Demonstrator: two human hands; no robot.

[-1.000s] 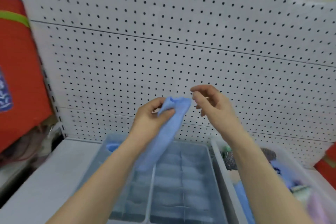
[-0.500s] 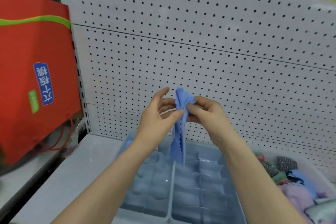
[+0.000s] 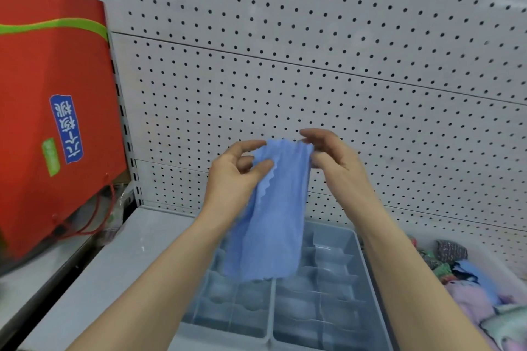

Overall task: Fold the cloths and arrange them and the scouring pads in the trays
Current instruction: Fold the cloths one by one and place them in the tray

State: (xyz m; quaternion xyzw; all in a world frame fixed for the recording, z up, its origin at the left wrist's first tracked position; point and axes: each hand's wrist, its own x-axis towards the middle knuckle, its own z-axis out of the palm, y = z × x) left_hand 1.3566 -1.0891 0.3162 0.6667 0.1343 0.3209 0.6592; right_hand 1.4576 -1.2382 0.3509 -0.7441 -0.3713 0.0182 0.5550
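You've got the blue cloth point(image 3: 273, 216) up in the air, between both hands and in front of the pegboard point(image 3: 313, 80). Left hand point(image 3: 233, 177) pinches the top left corner between thumb and curled fingers; right hand point(image 3: 333, 162) nips the top right corner, its other fingers loosely spread. The top edge runs hand to hand. The long axis hangs straight down, and the bottom hem dangles over the back edge of the divided tray point(image 3: 322, 308).

That drop is what matters: the free end sits below both hands and about as close to one as the other, so I'd say the next fold means bringing top and bottom together along that length.

The tray's compartments that show look bare. At the surface's right edge, the white bin point(image 3: 497, 268) holds a scouring pad point(image 3: 450, 251) at its back and loose cloths point(image 3: 470, 299) towards the front.
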